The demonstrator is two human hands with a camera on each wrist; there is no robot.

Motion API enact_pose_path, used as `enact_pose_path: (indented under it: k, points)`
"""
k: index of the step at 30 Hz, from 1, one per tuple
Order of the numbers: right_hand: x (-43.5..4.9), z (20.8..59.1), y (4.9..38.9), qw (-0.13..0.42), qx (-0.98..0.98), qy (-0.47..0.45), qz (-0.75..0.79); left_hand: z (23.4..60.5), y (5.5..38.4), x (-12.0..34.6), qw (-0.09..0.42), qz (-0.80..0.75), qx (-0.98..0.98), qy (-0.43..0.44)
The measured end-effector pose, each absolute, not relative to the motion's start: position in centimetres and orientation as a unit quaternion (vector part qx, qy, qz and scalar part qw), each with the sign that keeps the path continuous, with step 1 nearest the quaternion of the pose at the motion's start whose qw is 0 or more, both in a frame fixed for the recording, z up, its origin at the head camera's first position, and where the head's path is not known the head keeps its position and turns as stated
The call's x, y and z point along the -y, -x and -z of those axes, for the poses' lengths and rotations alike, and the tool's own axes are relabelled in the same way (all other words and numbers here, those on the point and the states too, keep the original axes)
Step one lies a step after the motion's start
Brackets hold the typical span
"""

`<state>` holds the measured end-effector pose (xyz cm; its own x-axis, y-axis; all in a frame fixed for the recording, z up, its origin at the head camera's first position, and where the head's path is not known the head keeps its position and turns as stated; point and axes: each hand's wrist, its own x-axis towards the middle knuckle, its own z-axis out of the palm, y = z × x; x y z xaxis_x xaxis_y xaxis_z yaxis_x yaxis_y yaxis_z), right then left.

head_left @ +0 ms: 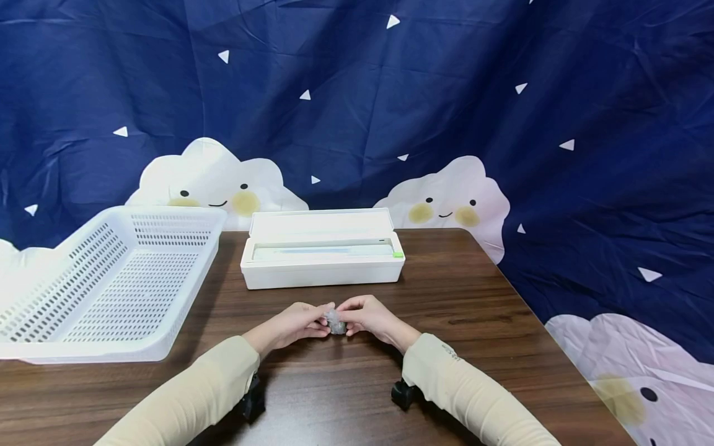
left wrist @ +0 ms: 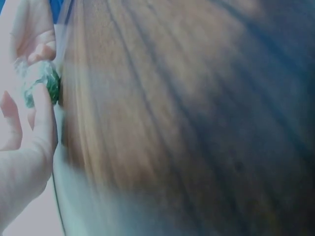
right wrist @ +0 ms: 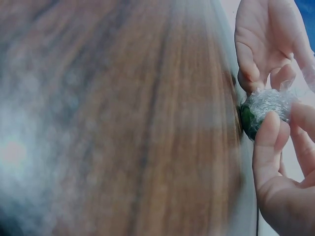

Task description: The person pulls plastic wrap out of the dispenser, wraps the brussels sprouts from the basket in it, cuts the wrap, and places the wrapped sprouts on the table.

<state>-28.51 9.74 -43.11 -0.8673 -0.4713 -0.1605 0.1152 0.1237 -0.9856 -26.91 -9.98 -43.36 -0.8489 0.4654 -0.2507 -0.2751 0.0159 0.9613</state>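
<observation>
Between my two hands is a small round green thing wrapped in crumpled clear plastic film, low over the table in front of the white box. My left hand pinches its left side with thumb and fingers. From the right, my right hand pinches the film as well. In the right wrist view the wrapped green thing shows bunched film on top and dark green below. The left wrist view has the same wrapped green thing at its left edge, partly hidden behind a finger.
A long white box with its lid raised stands behind my hands, with a small green tab at its right end. To the left sits a large white perforated basket. A dark blue cloud-patterned curtain hangs behind the brown wooden table.
</observation>
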Motion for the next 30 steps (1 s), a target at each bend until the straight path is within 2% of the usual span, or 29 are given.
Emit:
enact_pose_path:
  k: [8,17,23,26,30]
  points:
    - [-9.93,43.45,28.68,0.23,-0.712,0.129,0.651,43.03,26.71,10.78,0.293,-0.67,-0.668,-0.139]
    - [-9.95,43.23,28.67,0.234,-0.709,0.121,0.654,42.66,26.49,10.73,0.293,-0.659,-0.682,-0.122]
    - [-9.93,43.09,28.63,0.236,-0.708,0.119,0.655,42.7,26.36,10.74,0.3,-0.655,-0.677,-0.148]
    - [-10.03,43.09,28.68,0.24,-0.707,0.114,0.656,42.79,26.39,10.84,0.292,-0.645,-0.69,-0.15]
    - [-10.2,43.12,28.83,0.246,-0.703,0.108,0.658,42.83,26.33,10.78,0.255,-0.61,-0.734,-0.156]
